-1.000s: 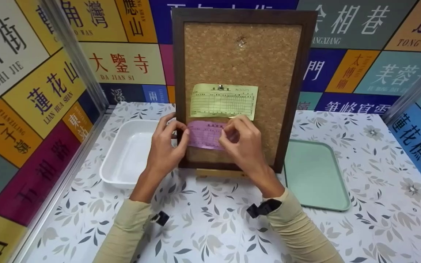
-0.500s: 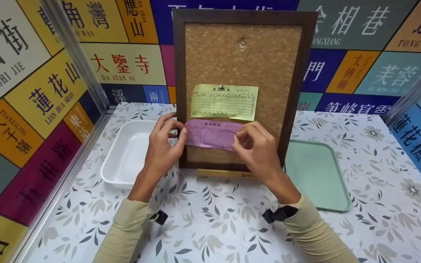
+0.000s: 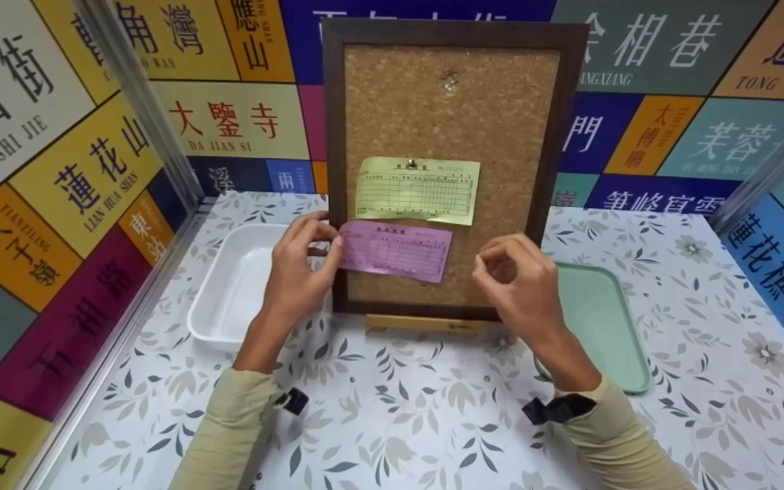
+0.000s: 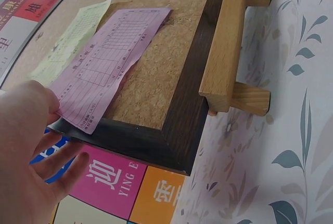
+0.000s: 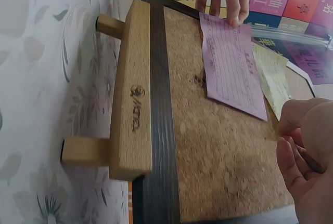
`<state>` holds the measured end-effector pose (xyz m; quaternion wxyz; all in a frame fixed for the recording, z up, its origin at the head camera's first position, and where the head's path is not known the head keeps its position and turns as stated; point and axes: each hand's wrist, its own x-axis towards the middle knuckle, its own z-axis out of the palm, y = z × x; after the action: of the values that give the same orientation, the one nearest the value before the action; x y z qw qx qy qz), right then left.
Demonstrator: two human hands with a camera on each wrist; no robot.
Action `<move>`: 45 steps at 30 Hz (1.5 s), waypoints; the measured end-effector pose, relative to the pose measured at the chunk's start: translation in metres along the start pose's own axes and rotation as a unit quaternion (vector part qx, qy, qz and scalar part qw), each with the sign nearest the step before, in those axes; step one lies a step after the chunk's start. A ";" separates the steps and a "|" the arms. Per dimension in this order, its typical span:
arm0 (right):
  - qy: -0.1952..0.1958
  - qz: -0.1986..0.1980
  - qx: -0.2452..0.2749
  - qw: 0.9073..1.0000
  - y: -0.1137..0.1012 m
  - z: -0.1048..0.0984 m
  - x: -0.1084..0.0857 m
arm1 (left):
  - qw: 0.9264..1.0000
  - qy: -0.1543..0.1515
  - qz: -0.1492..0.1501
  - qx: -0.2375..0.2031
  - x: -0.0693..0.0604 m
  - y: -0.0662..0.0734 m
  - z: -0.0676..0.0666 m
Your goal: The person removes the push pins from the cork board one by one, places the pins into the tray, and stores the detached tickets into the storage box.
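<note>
A pink slip (image 3: pixel 397 250) lies against the lower part of the cork board (image 3: pixel 453 102). My left hand (image 3: pixel 297 269) pinches its left edge between thumb and fingers, beside the frame; the left wrist view shows the same grip on the pink slip (image 4: pixel 112 60). Right of the slip, apart from it, my right hand (image 3: pixel 521 282) hovers before the board with thumb and index tips together; no object is discernible between them. Above the pink slip hangs a yellow-green slip (image 3: pixel 418 192), fixed at its top by a small metallic pin (image 3: pixel 412 163).
The dark-framed board leans on a wooden stand (image 3: pixel 422 324). A white tray (image 3: pixel 211 327) stands left of it, partly behind my left hand, and a green tray (image 3: pixel 610 320) lies at the right. Patterned sign panels rise behind the table.
My right hand has moved right, from the middle of the pink slip to its right edge, then off it. The slip's right part is now uncovered. My left hand and the slip shifted slightly left.
</note>
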<state>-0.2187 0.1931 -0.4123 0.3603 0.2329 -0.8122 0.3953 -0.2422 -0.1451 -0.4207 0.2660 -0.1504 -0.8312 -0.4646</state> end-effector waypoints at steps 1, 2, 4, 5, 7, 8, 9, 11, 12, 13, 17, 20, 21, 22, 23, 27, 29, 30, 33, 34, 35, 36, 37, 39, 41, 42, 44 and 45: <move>0.003 0.001 0.000 1.000 0.002 -0.003 -0.001 | 1.000 -0.002 -0.004 0.001 0.000 0.000 0.000; 0.007 0.002 0.000 1.000 0.003 -0.006 -0.002 | 1.000 -0.004 -0.008 0.003 0.000 0.000 0.000; 0.013 0.003 -0.004 1.000 0.007 -0.012 -0.003 | 1.000 -0.005 -0.012 0.003 0.001 -0.001 -0.001; 0.016 0.002 -0.005 1.000 0.008 -0.015 -0.004 | 1.000 -0.006 -0.012 0.003 0.002 -0.002 -0.001; 0.021 -0.001 -0.007 1.000 0.012 -0.021 -0.006 | 1.000 -0.006 -0.010 0.002 0.002 -0.003 -0.003; 0.022 -0.001 -0.011 1.000 0.014 -0.023 -0.006 | 1.000 -0.006 -0.009 0.001 0.002 -0.004 -0.003; 0.022 -0.001 -0.014 1.000 0.016 -0.026 -0.007 | 1.000 -0.006 -0.007 0.000 0.003 -0.005 -0.004; 0.024 -0.002 -0.019 1.000 0.020 -0.031 -0.009 | 1.000 -0.006 -0.006 -0.002 0.003 -0.006 -0.005; 0.026 -0.001 -0.022 0.999 0.022 -0.033 -0.010 | 1.000 -0.005 -0.005 -0.004 0.003 -0.007 -0.006; 0.028 -0.001 -0.025 0.999 0.024 -0.035 -0.011 | 1.000 -0.005 -0.006 -0.006 0.003 -0.007 -0.007; 0.037 -0.002 -0.036 0.999 0.034 -0.044 -0.015 | 1.000 -0.002 -0.007 -0.007 0.004 -0.008 -0.010; 0.043 -0.004 -0.041 0.998 0.042 -0.050 -0.018 | 1.000 -0.004 -0.006 -0.001 0.005 -0.009 -0.013; 0.044 -0.004 -0.043 0.998 0.044 -0.052 -0.019 | 1.000 -0.005 -0.007 0.003 0.005 -0.009 -0.015; 0.044 -0.003 -0.046 0.998 0.047 -0.054 -0.021 | 1.000 -0.005 -0.009 0.007 0.006 -0.009 -0.017; 0.044 -0.002 -0.049 0.998 0.050 -0.056 -0.022 | 1.000 -0.005 -0.011 0.010 0.006 -0.008 -0.018; 0.037 0.008 -0.061 0.997 0.061 -0.064 -0.029 | 1.000 -0.003 -0.023 0.019 0.007 -0.009 -0.025; 0.036 0.015 -0.065 0.997 0.066 -0.068 -0.033 | 1.000 -0.002 -0.025 0.019 0.008 -0.009 -0.027; 0.035 0.018 -0.067 0.997 0.069 -0.070 -0.035 | 0.999 -0.002 -0.025 0.020 0.008 -0.009 -0.028; 0.034 0.029 -0.076 0.996 0.077 -0.076 -0.039 | 0.999 -0.001 -0.024 0.022 0.009 -0.010 -0.029; 0.033 0.034 -0.079 0.996 0.079 -0.077 -0.040 | 0.999 0.000 -0.023 0.022 0.010 -0.010 -0.029; 0.032 0.038 -0.084 0.995 0.081 -0.079 -0.041 | 0.999 0.000 -0.022 0.023 0.010 -0.010 -0.030; 0.032 0.042 -0.086 0.995 0.083 -0.080 -0.041 | 1.000 0.000 -0.021 0.023 0.010 -0.010 -0.031; 0.032 0.046 -0.089 0.994 0.085 -0.081 -0.041 | 1.000 0.000 -0.019 0.024 0.010 -0.010 -0.031; 0.033 0.054 -0.092 0.994 0.087 -0.082 -0.041 | 1.000 -0.002 -0.014 0.024 0.010 -0.010 -0.033; 0.032 0.062 -0.097 0.993 0.090 -0.083 -0.040 | 1.000 -0.003 -0.010 0.025 0.010 -0.011 -0.036; 0.032 0.066 -0.098 0.992 0.091 -0.083 -0.040 | 1.000 -0.003 -0.009 0.027 0.010 -0.011 -0.037; 0.031 0.074 -0.102 0.992 0.094 -0.084 -0.039 | 1.000 -0.002 -0.008 0.030 0.011 -0.012 -0.040; 0.029 0.079 -0.105 0.991 0.095 -0.084 -0.039 | 1.000 0.000 -0.009 0.030 0.011 -0.012 -0.042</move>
<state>-0.2233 0.3200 -0.4508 0.3743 0.1171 -0.8542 0.3415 -0.2445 -0.1871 -0.4046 0.2663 -0.1351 -0.8462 -0.4414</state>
